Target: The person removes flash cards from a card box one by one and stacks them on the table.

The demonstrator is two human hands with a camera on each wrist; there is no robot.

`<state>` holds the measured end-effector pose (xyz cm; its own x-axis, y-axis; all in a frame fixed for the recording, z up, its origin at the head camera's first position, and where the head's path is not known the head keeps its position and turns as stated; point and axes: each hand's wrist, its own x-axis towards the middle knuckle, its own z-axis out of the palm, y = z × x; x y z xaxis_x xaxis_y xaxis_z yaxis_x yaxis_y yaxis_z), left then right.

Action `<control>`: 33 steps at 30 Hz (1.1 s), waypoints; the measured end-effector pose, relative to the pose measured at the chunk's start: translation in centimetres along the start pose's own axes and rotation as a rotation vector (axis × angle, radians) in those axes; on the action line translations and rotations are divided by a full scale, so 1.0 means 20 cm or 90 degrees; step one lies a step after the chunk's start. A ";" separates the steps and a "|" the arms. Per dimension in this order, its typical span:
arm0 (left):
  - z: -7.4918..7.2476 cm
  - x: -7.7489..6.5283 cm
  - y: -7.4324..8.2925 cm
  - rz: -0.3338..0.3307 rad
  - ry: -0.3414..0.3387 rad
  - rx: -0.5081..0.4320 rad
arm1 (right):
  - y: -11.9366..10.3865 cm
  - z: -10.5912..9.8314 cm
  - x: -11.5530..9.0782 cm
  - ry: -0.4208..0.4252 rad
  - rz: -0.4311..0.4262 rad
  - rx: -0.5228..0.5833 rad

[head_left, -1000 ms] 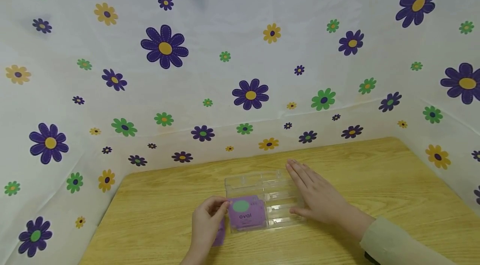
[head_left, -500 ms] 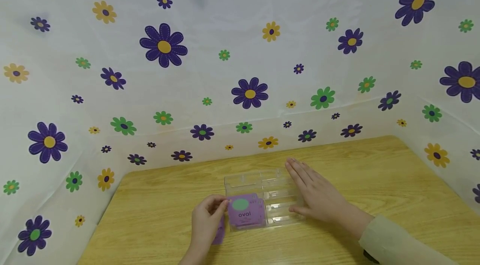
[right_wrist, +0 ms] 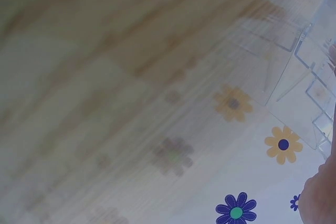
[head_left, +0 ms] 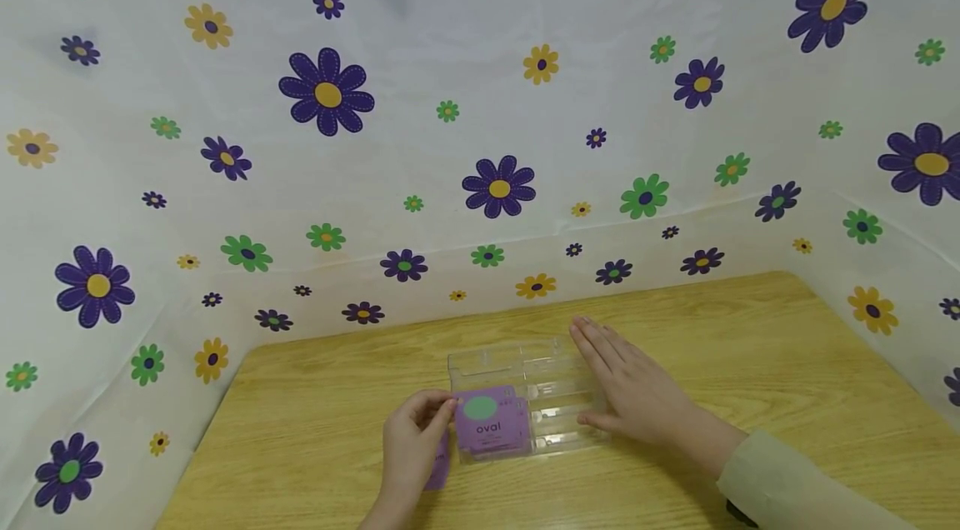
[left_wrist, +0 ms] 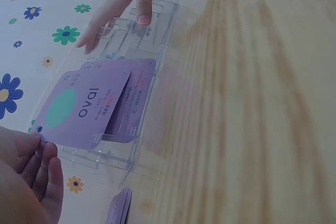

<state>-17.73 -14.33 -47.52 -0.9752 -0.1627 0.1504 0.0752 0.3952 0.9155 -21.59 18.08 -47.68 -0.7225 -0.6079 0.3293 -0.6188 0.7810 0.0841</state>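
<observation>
A clear plastic card rack point(head_left: 558, 417) with stepped tiers stands on the table. My left hand point(head_left: 411, 438) pinches the corner of a purple card point(head_left: 491, 426) marked "oval" with a green ellipse; the card stands in the rack's left column. In the left wrist view, another purple card point(left_wrist: 131, 103) sits in the rack beside and partly behind the oval card. My right hand point(head_left: 637, 392) rests against the rack's right side with straight fingers, thumb toward the front. Beside the rack, partly hidden by my left hand, lies a small stack of purple cards point(left_wrist: 119, 206).
The wood-grain table point(head_left: 300, 430) runs back to a white flower-print cloth point(head_left: 420, 172), which encloses it behind and on both sides. In the right wrist view, the rack's clear side point(right_wrist: 294, 87) shows at the right edge.
</observation>
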 end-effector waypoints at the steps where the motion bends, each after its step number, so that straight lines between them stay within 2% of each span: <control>1: 0.00 0.00 0.00 0.000 0.001 0.000 | 0.00 0.00 0.00 0.001 0.000 -0.001; 14: -0.01 -0.01 0.01 0.013 0.005 -0.021 | 0.00 0.01 0.00 0.000 -0.002 -0.002; 33: -0.01 0.00 0.00 0.002 0.017 -0.029 | 0.00 0.01 0.00 0.007 -0.001 -0.005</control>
<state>-17.74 -14.53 -47.44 -0.9692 -0.1852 0.1625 0.0886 0.3536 0.9312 -21.71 18.08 -47.96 -0.7183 -0.6073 0.3394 -0.6171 0.7815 0.0924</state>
